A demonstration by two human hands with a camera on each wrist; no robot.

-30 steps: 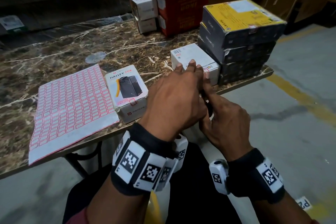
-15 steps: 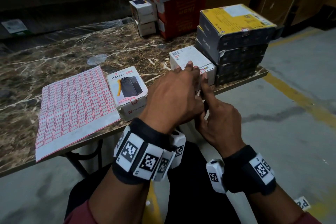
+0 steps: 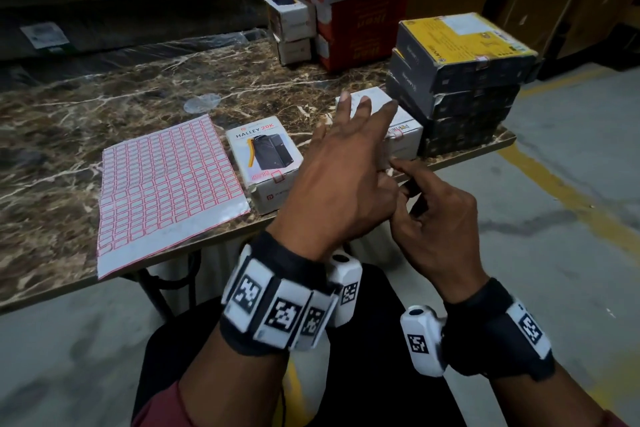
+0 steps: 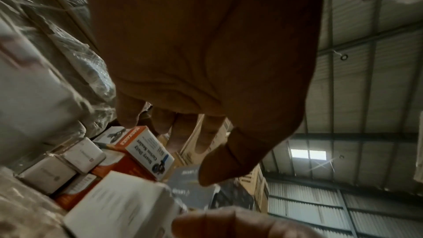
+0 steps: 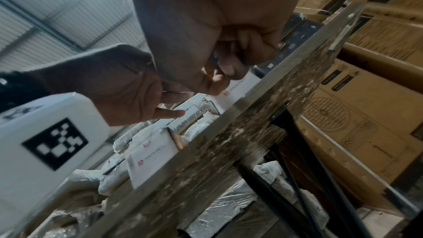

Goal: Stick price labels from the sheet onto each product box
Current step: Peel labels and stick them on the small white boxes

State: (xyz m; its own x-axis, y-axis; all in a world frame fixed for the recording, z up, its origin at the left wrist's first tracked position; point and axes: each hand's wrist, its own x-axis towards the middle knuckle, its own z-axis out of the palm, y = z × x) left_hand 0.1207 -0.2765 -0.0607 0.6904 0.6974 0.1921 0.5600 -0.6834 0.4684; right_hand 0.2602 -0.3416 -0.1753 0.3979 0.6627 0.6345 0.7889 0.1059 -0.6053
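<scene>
Hovering over the tabletop's [image 3: 104, 107] front edge, your left hand [image 3: 341, 180] has its fingers spread and straight, gripping nothing. Your right hand [image 3: 434, 218] sits just beside it with its lower fingers curled and its forefinger stretched toward the left hand's fingers; whether it pinches a label I cannot tell. Beyond the fingertips, a white box [image 3: 398, 130] rests near the front right corner, against a stack of dark boxes [image 3: 460, 80] with a yellow top. Left of your hands, the power bank box [image 3: 265, 158] lies at the front edge with a red-framed label on its near end. Touching that box's left side, the label sheet [image 3: 166, 184] overhangs the front edge.
</scene>
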